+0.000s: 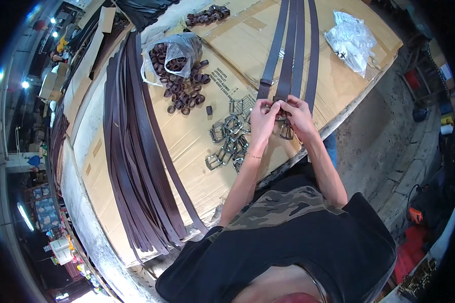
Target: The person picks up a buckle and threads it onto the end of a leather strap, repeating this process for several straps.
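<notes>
Several dark brown leather belt straps (288,55) run side by side from the far edge towards me. My left hand (264,119) and my right hand (299,117) meet at the near end of one strap, fingers pinched together on it. A metal buckle (286,132) shows just below my fingers. Around the leftmost strap, near its end, sits a brown belt loop (265,82). Left of my left hand lies a heap of metal buckles (231,135). My fingers hide the very end of the gripped strap.
Cardboard (177,146) covers the table. A thick bundle of belt straps (136,151) lies on the left. A clear bag (187,48) spills leather loops (187,96), with more loops (207,16) at the far edge. A white plastic bag (351,43) lies far right.
</notes>
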`<state>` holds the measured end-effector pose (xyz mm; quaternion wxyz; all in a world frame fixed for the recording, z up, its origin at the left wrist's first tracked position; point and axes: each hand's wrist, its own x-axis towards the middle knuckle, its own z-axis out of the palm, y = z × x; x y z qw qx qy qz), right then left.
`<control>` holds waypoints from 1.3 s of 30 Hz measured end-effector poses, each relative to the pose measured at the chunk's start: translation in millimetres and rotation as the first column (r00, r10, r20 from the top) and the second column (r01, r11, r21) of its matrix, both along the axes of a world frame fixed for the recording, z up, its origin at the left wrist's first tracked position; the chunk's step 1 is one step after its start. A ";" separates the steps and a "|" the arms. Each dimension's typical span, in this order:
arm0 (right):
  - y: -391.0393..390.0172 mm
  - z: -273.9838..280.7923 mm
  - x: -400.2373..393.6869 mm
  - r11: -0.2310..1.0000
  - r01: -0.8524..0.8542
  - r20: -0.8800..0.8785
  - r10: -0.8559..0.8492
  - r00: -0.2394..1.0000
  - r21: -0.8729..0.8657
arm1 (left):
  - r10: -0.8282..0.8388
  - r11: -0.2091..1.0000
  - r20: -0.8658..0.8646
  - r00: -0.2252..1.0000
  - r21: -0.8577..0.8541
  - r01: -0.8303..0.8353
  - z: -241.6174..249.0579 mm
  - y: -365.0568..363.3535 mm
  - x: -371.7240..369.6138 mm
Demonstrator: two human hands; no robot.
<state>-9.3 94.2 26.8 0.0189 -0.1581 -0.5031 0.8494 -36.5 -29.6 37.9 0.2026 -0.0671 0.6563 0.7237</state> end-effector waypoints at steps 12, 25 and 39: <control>21.7 1.0 -22.9 0.914 0.254 0.040 -0.280 0.959 0.317 | 0.053 0.942 -0.062 0.997 0.334 -0.029 -13.5 5.3 16.8; 23.0 2.4 6.4 0.992 -0.093 0.120 0.103 0.987 -0.088 | 0.029 0.869 0.035 0.999 0.494 -0.043 -28.1 3.5 3.4; 27.9 8.9 -0.1 0.987 -0.121 -0.019 0.119 0.993 -0.104 | -0.012 0.842 0.035 0.999 0.539 -0.009 -15.3 10.9 2.1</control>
